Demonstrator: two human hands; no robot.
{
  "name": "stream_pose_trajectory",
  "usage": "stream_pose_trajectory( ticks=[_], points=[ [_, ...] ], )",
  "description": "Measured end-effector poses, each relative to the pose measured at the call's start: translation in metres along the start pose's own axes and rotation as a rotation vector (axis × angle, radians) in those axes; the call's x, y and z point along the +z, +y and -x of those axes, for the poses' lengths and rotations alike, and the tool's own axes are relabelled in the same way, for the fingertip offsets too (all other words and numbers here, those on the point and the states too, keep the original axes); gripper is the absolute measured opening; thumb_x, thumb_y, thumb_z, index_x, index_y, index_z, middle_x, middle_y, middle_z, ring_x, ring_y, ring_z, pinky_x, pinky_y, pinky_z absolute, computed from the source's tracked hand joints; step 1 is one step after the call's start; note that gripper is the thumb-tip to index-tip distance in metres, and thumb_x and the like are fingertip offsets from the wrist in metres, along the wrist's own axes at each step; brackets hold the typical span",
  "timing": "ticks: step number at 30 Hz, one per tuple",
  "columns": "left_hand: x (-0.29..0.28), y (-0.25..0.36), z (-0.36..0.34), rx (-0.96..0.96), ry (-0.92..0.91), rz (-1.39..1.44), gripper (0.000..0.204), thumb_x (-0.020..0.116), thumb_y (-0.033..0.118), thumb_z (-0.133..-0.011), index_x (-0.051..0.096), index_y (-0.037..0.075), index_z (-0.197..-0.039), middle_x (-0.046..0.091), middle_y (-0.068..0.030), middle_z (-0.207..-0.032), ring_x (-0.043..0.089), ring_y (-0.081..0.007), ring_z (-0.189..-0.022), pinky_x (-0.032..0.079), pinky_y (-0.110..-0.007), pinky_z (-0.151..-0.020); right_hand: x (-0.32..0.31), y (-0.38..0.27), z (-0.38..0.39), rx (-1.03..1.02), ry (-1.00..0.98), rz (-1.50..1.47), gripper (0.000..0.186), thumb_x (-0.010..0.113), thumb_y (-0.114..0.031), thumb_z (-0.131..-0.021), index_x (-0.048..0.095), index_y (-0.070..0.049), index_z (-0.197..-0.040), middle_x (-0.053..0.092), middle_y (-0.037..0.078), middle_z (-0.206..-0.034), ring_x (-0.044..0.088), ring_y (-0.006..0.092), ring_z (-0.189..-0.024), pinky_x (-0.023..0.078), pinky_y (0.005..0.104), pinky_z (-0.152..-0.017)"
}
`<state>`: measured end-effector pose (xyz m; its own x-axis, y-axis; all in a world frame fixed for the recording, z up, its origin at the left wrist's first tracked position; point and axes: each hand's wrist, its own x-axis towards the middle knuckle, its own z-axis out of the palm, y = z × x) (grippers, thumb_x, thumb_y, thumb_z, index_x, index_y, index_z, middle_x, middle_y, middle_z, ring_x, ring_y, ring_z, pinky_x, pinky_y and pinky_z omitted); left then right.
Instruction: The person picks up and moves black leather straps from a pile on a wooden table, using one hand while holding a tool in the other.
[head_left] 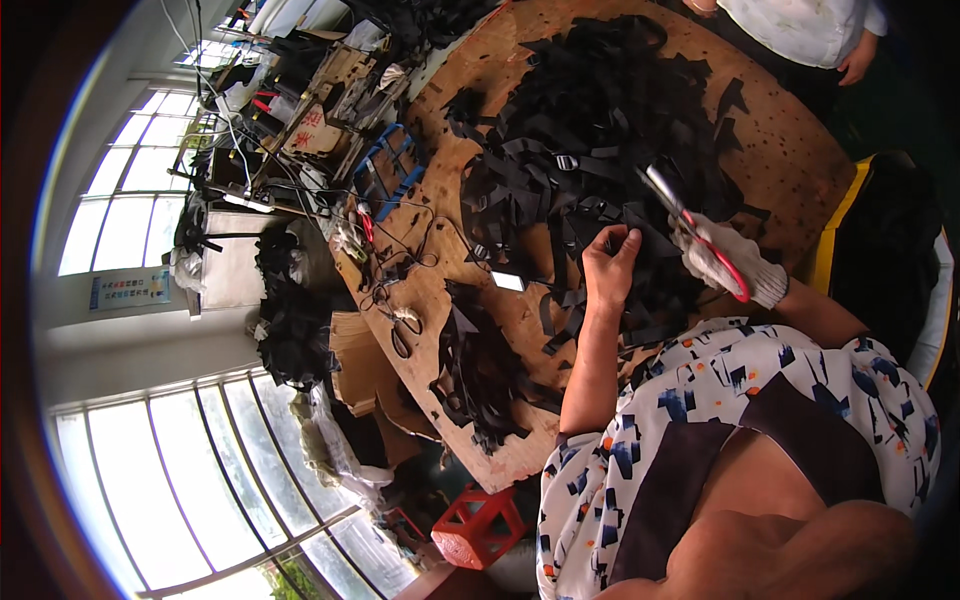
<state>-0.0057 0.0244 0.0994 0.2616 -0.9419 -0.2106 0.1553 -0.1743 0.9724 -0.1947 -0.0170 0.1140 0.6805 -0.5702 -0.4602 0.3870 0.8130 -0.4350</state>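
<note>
My bare left hand (pixel 608 268) is closed, thumb against fingers, on a black strap piece (pixel 640 250) at the near side of a big heap of straps. Over the right of that heap, my right hand (pixel 715 262) in a white knit glove grips red-handled scissors (pixel 738 280). Their silver blades point up and to the left, away from me; whether they are parted is too small to tell. Black webbing straps (pixel 590 110) are piled across the table, some with a metal buckle (pixel 567 162). A smaller bunch of black pieces (pixel 470 350) lies to my left.
The brown wooden table (pixel 420 330) bears a phone-like white rectangle (pixel 508 281), loose cords (pixel 385 300) and a blue frame (pixel 395 165). A red stool (pixel 478 528) stands beyond its left corner. A person in white (pixel 800 30) is across the table. A yellow-edged black bag (pixel 870 230) is at right.
</note>
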Motion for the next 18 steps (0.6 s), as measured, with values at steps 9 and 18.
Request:
stream_pose_trajectory(
  ticks=[9,18],
  points=[
    [0.005,-0.002,0.0,0.07,-0.029,-0.08,0.015,0.065,0.015,-0.081,0.06,0.001,-0.082,0.05,0.006,-0.065,0.041,-0.0017,-0.057,0.032,-0.018,-0.05,-0.044,0.019,0.001,-0.395,-0.159,1.27,0.039,0.043,-0.032,-0.091,0.038,-0.005,-0.12,0.047,0.0,-0.074,0.049,0.0072,-0.061,0.044,0.0213,-0.058],
    [0.008,-0.005,0.001,0.103,-0.053,-0.121,0.011,0.064,0.012,-0.08,0.06,0.001,-0.081,0.049,0.0072,-0.067,0.039,-0.0006,-0.058,0.03,-0.017,-0.05,-0.03,0.022,0.012,-0.43,-0.107,1.117,0.026,0.04,-0.024,-0.094,0.047,-0.005,-0.11,0.054,0.002,-0.078,0.053,0.0047,-0.054,0.047,0.0172,-0.046]
  ],
)
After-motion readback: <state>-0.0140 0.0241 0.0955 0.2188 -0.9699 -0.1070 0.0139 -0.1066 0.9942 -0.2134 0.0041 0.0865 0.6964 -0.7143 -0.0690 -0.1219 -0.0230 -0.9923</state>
